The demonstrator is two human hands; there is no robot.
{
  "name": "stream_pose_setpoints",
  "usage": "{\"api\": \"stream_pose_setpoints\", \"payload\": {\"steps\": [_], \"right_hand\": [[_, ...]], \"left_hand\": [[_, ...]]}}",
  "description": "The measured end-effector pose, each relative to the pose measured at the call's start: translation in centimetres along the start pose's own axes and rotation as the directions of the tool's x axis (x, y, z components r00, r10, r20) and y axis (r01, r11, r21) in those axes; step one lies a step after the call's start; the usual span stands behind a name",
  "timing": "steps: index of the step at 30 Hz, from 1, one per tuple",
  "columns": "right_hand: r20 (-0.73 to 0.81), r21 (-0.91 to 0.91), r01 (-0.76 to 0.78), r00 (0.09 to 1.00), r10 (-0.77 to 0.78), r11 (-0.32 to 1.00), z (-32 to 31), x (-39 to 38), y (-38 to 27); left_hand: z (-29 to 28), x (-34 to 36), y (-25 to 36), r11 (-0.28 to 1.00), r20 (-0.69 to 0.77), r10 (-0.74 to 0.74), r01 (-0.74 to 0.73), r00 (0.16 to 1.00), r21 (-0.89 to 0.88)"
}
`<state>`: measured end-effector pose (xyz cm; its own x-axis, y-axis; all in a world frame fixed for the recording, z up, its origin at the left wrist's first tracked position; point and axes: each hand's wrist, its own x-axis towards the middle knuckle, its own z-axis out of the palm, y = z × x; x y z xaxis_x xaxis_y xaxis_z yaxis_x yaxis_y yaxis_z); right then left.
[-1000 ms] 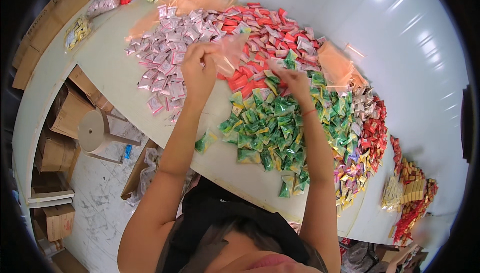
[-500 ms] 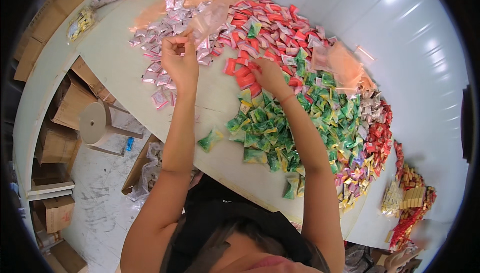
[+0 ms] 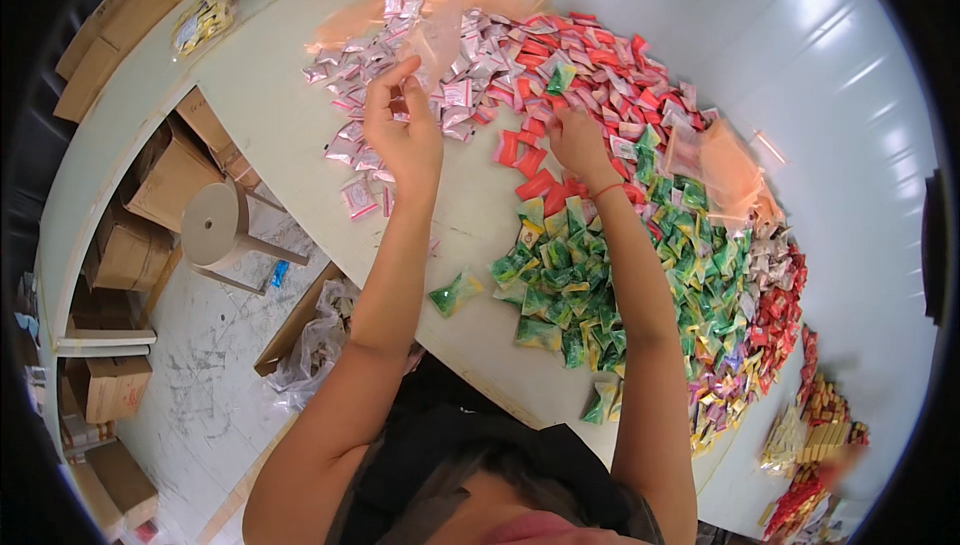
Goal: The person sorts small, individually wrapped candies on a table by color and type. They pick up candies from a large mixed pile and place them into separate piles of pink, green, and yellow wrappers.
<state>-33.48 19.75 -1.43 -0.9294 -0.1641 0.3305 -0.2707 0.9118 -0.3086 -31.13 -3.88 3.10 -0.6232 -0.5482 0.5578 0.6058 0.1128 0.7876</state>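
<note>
My left hand (image 3: 405, 140) is raised over the pale pink packets (image 3: 350, 145), its thumb and fingers closed on the edge of a sheer peach-orange mesh bag (image 3: 437, 45). My right hand (image 3: 582, 150) reaches down among the red and pink packets (image 3: 535, 185), fingers curled. What its fingertips hold, if anything, is hidden. Just nearer than it lies a heap of green and yellow packets (image 3: 555, 270), partly under my right forearm. A lone green packet (image 3: 456, 292) rests to the left of that heap.
More peach mesh bags lie at the far edge and at the right (image 3: 728, 170). Dark red packets (image 3: 775, 310) and gold-wrapped pieces (image 3: 825, 415) continue rightward. Left of the table are a round stool (image 3: 215, 225), cardboard boxes (image 3: 175, 180) and a bag of yellow packets (image 3: 203, 22).
The view has shifted, so the table sits farther right and lower. My right hand has moved a little farther away over the red packets. My left hand still holds the mesh bag.
</note>
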Motion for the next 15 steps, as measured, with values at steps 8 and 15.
{"api": "stream_pose_setpoints", "payload": {"steps": [8,15], "right_hand": [[0.03,-0.209,0.151,0.988,-0.148,0.966,8.9,3.6,-8.7],[-0.088,-0.16,0.124,0.986,-0.139,0.979,9.1,0.8,-8.4]], "left_hand": [[0.4,0.1,-0.8,0.999,-0.033,0.034,-0.035,0.999,-0.022],[0.9,-0.3,-0.8,0.999,0.031,-0.013,0.015,0.999,-0.049]]}}
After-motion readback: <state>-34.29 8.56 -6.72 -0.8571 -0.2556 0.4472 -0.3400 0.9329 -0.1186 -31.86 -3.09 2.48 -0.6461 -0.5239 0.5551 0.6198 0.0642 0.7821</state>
